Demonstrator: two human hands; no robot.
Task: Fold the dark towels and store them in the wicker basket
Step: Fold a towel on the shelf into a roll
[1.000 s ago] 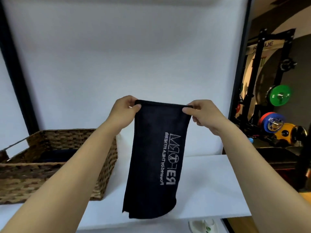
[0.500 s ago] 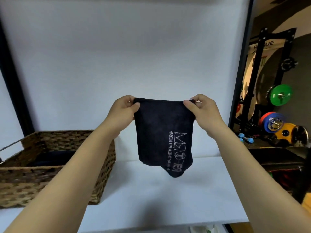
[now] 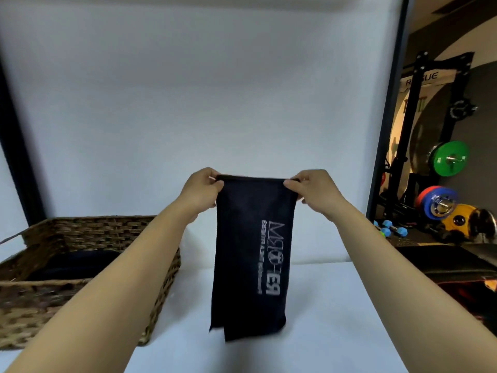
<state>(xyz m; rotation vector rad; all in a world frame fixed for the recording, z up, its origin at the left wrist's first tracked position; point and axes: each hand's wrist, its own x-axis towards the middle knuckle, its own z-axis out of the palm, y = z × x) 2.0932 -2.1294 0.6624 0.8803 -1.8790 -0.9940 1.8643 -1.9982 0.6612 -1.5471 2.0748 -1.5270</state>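
Note:
A dark towel (image 3: 242, 254) with pale mirrored lettering hangs lengthwise in the air over the white table (image 3: 322, 319). My left hand (image 3: 200, 191) pinches its top left corner and my right hand (image 3: 313, 191) pinches its top right corner. The towel's top edge is stretched level between them, and its lower end falls to about the table surface. The wicker basket (image 3: 161, 292) stands at the left on the table, and a dark folded towel (image 3: 78, 262) lies inside it, partly hidden by my left forearm.
A white backdrop rises behind the table, framed by black posts (image 3: 387, 109) at both sides. At the right stand a weight rack (image 3: 419, 146), coloured weight plates (image 3: 451, 158), small blue dumbbells (image 3: 390, 228) and a dark bench (image 3: 443, 262).
Half a second ago the towel's lower part was swung up and looked short; now it hangs down at full length again. Both hands keep pinching the top corners.

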